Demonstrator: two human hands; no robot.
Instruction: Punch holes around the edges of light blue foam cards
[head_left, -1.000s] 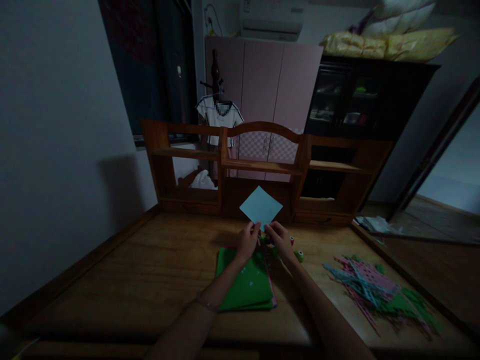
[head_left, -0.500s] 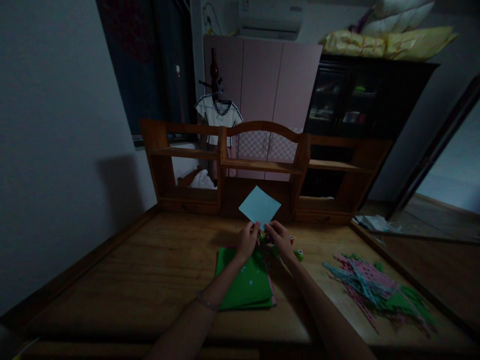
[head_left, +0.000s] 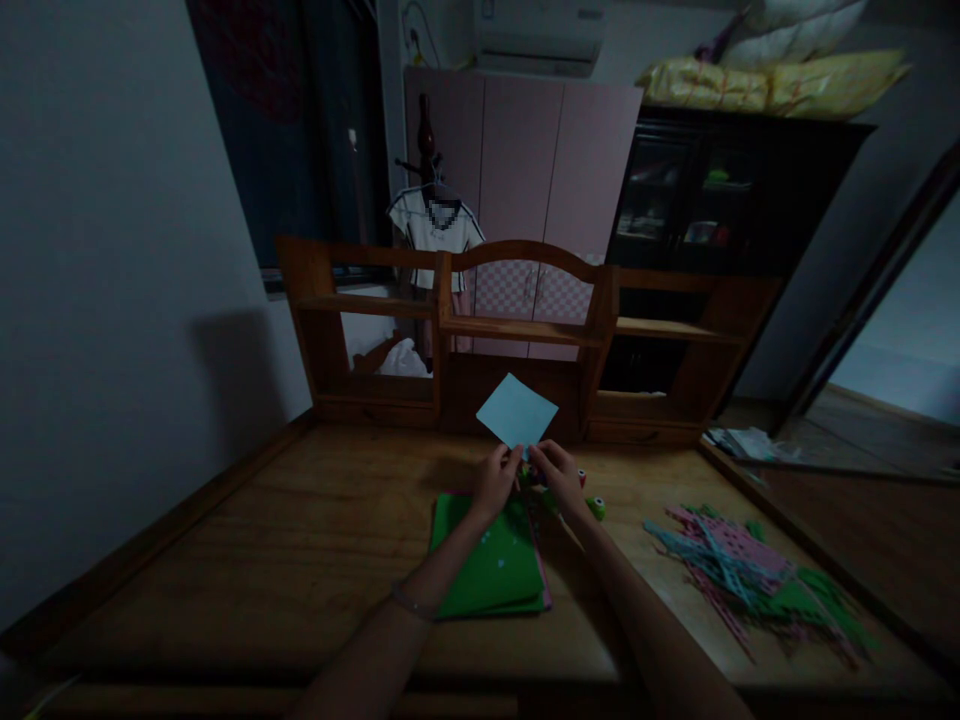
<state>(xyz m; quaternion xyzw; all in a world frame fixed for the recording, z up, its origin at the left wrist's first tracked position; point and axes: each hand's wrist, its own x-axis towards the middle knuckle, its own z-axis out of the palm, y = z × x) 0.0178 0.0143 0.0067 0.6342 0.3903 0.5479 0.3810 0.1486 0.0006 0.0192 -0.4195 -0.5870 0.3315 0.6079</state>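
Observation:
A light blue square of paper is held up, corner down, above the desk. My left hand pinches it near the bottom corner, and my right hand pinches it just beside, the fingertips of both nearly meeting. Below my left forearm lies a stack of green paper sheets with a pink edge showing at its right side. Partly hidden behind my right hand are small green and red things, one a green piece with an eye-like end; I cannot make out what they are.
A pile of pink, blue and green cut paper pieces lies on the right of the wooden desk. A wooden shelf unit stands along the desk's back edge. A raised rim runs down the right side.
The blue paper's top edge has tilted slightly and its outline looks a little flatter. Both hands keep their pinch in almost the same place. The view has shifted very slightly.

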